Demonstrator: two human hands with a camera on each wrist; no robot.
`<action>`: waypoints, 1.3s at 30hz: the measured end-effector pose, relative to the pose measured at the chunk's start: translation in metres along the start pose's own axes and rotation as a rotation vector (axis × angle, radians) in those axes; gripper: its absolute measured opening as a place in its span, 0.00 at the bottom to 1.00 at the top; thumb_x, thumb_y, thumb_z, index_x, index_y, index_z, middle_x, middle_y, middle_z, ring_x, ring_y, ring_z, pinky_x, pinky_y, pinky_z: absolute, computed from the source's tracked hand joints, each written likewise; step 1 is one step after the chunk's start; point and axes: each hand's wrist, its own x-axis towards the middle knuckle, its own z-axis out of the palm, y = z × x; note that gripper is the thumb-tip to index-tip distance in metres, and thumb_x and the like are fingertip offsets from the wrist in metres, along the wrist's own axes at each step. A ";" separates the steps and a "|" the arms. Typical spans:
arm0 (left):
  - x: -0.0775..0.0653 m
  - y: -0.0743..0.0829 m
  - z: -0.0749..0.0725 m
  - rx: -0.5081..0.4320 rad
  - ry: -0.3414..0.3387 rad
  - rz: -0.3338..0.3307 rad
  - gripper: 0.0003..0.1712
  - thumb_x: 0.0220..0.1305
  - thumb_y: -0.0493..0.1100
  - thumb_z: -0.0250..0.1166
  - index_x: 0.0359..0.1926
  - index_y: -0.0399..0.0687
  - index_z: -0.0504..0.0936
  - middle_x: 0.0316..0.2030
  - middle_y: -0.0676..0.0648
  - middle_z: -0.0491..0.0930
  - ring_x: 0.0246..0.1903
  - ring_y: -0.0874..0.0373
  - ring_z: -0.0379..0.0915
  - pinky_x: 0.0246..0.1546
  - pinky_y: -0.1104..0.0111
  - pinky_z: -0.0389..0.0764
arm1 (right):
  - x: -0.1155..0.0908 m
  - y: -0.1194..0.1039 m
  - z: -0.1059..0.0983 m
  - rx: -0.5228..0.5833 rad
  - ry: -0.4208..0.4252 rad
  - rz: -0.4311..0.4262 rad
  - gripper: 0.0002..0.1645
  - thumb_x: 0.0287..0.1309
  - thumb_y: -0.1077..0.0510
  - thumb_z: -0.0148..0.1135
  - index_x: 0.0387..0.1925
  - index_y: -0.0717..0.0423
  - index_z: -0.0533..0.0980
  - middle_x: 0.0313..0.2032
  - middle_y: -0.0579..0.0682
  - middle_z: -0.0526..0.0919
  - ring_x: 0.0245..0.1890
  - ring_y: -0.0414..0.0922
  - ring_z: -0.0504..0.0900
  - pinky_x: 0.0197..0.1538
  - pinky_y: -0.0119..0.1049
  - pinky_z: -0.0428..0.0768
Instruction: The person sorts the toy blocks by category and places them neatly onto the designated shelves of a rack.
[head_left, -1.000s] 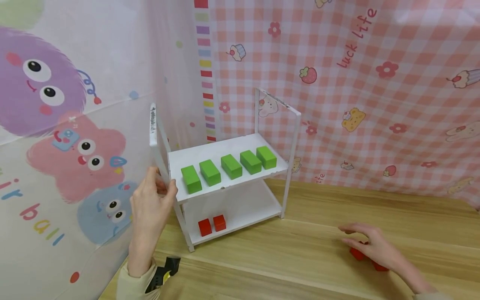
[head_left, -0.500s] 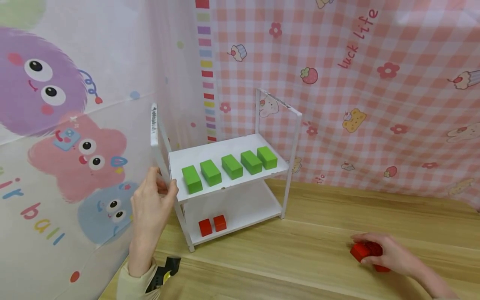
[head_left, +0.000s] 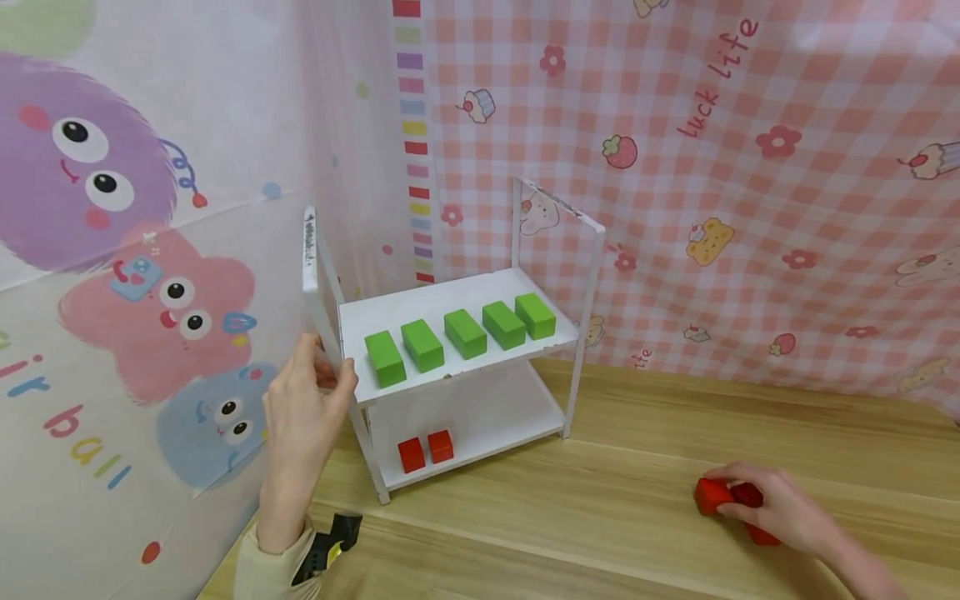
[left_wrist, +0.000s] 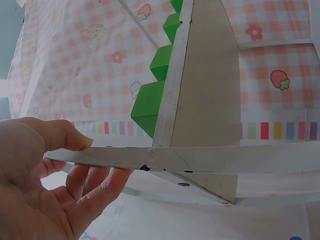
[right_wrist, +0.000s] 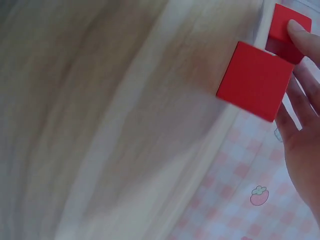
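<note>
Red blocks [head_left: 441, 446] are in two places before us: on the right of the wooden surface [head_left: 585, 517] and on the lower tier [head_left: 506, 408] of the white shelf unit [head_left: 574, 379], where two of them sit near its left end. Our hands are well apart. As a second ago, our left hand [head_left: 303, 408] grips the unit's left-side frame, thumb and fingers on opposite sides of it. Five green blocks [head_left: 465, 333] line the upper tier [head_left: 435, 298], unchanged. What differs is our right hand [head_left: 783, 504]: a second ago its thumb and fingers are parted over the surface, whereas now they pinch a red block [head_left: 711, 497]. We judge that this block is now secured rather than merely reached for, though whether it is clear of the surface we cannot tell. Another red block [head_left: 763, 535] lies near it, partly hidden by the hand.
</note>
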 end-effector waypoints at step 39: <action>0.000 -0.001 0.001 -0.007 -0.003 0.000 0.10 0.56 0.33 0.62 0.39 0.35 0.72 0.21 0.41 0.75 0.23 0.45 0.80 0.25 0.55 0.74 | 0.091 -0.062 0.056 -0.021 0.328 -0.196 0.23 0.30 0.67 0.77 0.36 0.53 0.84 0.37 0.50 0.88 0.37 0.47 0.86 0.48 0.10 0.69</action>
